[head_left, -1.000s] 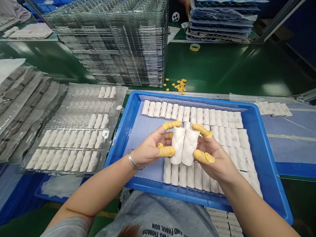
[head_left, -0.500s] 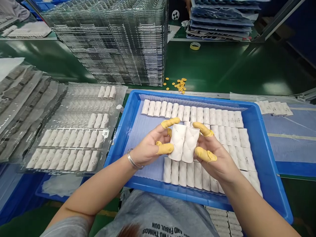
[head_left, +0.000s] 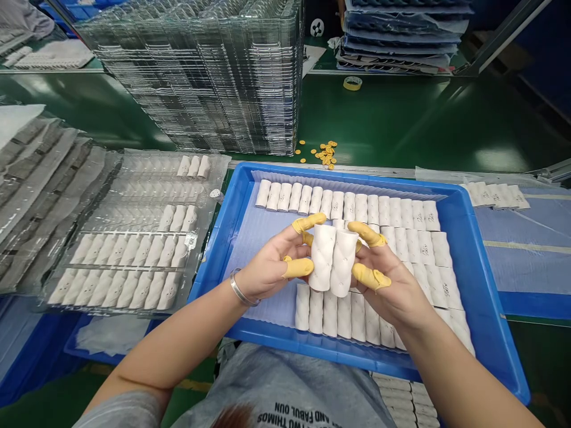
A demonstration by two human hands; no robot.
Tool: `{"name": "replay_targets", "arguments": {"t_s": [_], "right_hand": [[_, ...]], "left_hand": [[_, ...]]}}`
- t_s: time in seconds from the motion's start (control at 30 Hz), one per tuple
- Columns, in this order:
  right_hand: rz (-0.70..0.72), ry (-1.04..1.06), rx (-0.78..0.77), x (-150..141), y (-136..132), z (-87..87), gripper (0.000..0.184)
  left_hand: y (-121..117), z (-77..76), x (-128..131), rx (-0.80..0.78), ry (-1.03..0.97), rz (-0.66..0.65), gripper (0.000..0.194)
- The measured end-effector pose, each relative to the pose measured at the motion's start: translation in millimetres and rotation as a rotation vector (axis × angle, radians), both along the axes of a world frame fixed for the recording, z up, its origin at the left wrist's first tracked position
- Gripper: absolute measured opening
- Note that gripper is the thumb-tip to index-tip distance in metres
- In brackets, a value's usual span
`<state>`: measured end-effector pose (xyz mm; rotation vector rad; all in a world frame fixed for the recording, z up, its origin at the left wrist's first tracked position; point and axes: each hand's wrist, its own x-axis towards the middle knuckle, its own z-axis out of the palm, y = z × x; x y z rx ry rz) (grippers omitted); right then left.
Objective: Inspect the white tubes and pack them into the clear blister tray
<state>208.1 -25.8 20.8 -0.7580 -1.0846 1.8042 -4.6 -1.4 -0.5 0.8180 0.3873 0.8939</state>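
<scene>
Two white, twisted-looking cylindrical pieces are held upright side by side above the blue tray point(head_left: 250, 334). My left hand point(head_left: 279, 258), with yellow finger cots, pinches the left white cylinder point(head_left: 322, 258) between thumb and fingers. The right white cylinder point(head_left: 343, 264) is gripped by my right hand point(head_left: 386, 267), whose fingertips are covered in yellow as well. Small dots show on both pieces. Beneath them, rows of similar white cylinders point(head_left: 330, 312) lie on a pale blue liner, some bearing dark handwritten marks. My hands hide part of the middle rows.
Left of the blue tray lies a clear plastic tray point(head_left: 134, 205), partly filled with white cylinders. Behind stands a tall stack of clear trays point(head_left: 200, 83). Small yellow discs point(head_left: 328, 156) and a tape roll point(head_left: 352, 83) rest on the green surface. More cylinders point(head_left: 495, 195) lie at right.
The two cylinders have turned slightly within my fingers, and the right one has shifted a little left and down. Both hands stay almost in place.
</scene>
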Motion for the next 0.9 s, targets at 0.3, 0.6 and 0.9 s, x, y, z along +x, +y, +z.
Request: {"name": "replay_targets", "arguments": {"t_s": [0.3,0.6,0.9], "right_hand": [[-0.005,-0.084,0.129,-1,0,-8.1,0.057],[-0.051,-0.103,0.133,-2,-2,-10.7,0.045],[-0.165,-0.111,-0.031,-8,-4,-19.1,0.021]], "left_hand": [[-1,-6.3,2,0.047,0.049,0.027,0.07],[-1,-10.1,2,0.123,0.09,-0.005,0.072],[-6,-8.4,6,0.17,0.208,-0.016,0.073]]}}
